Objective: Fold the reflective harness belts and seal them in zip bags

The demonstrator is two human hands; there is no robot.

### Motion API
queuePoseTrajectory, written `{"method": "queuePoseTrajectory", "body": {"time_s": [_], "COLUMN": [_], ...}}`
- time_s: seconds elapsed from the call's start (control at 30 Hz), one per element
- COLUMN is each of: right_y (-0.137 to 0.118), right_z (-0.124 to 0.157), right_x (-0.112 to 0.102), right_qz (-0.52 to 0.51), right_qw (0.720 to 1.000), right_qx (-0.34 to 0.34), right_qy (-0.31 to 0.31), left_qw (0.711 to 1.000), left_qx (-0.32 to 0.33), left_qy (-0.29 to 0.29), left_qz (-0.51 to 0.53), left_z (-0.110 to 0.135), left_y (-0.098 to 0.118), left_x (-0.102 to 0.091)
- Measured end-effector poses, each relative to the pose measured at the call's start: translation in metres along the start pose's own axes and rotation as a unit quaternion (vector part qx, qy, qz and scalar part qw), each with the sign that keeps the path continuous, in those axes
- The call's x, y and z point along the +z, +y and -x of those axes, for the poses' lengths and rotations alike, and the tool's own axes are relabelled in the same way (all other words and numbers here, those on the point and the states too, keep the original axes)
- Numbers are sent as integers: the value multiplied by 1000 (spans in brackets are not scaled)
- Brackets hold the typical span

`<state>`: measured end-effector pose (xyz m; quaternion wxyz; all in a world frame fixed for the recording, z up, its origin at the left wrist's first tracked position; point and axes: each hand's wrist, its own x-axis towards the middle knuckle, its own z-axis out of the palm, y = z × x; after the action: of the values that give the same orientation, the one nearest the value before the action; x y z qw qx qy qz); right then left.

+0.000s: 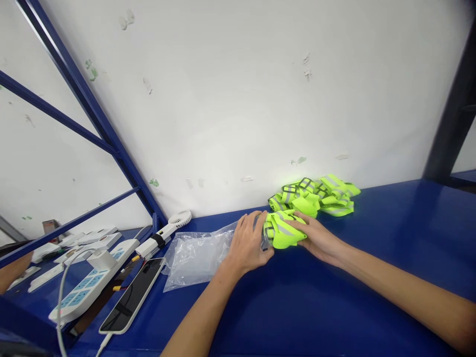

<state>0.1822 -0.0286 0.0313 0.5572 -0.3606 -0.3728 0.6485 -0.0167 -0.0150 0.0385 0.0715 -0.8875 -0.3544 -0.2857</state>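
My left hand [247,243] grips the mouth of a clear plastic bag [195,255] that lies flat on the blue table [316,307]. My right hand [318,238] is wrapped round a folded neon-green reflective vest [282,232] and holds it against the bag's opening. The vest sits between both hands, partly covered by my fingers. Just behind it, near the wall, lies a pile of more neon-green reflective vests [316,196].
To the left lie a white hand-held fan [167,233], a phone [132,297] on a cable, a white power strip [89,285] with a plugged charger, and several more white strips further left. A blue metal frame [92,114] rises at the left, a dark post [451,119] at the right.
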Motion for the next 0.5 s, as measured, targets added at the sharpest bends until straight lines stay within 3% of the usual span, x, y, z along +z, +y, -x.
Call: {"method": "queuePoseTrajectory", "body": {"time_s": [0.07,0.23,0.5], "right_y": [0,-1,4], "right_z": [0,2,-1], "right_x": [0,-5,-8], "right_qz": [11,16,160], "right_qw": [1000,995,980], "right_qx": [-3,-10,-114], "right_qy": [-4,-94,-43], "left_qw": [1000,999,999], "left_qx": [-5,-20,-16], "left_qy": [-2,-3,5], "left_qz": [-23,-49,-45], "left_z": [0,0,-1], "left_y": [1,-1,2], "left_x": [1,5,6]}}
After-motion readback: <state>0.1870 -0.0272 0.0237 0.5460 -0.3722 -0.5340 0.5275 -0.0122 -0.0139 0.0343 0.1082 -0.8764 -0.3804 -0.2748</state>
